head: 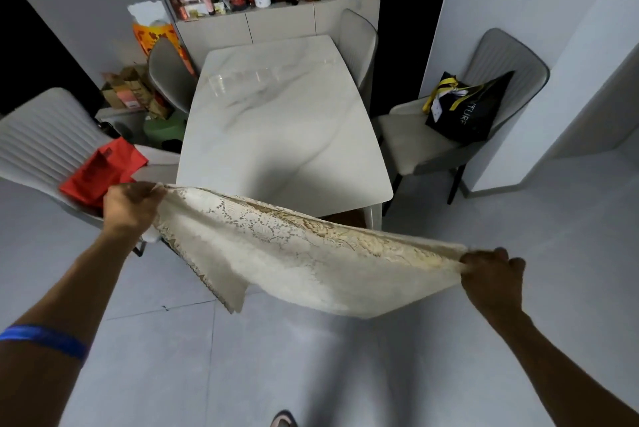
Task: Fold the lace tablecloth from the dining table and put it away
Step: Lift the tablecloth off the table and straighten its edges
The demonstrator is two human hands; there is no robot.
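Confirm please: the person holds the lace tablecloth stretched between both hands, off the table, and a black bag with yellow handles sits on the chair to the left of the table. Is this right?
Not quite. The black bag sits on the chair to the right of the table, as the head view shows. The rest holds: the left hand and right hand hold the lace tablecloth stretched, off the table.

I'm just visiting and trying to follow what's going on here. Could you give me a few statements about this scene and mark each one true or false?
1. Both hands hold the lace tablecloth off the table. True: the left hand and right hand each grip one end.
2. The tablecloth is spread over the dining table. False: it hangs in the air in front of the table.
3. A black bag sits on the chair at the right. True.
4. The red item lies on the floor. False: it rests on the left chair.
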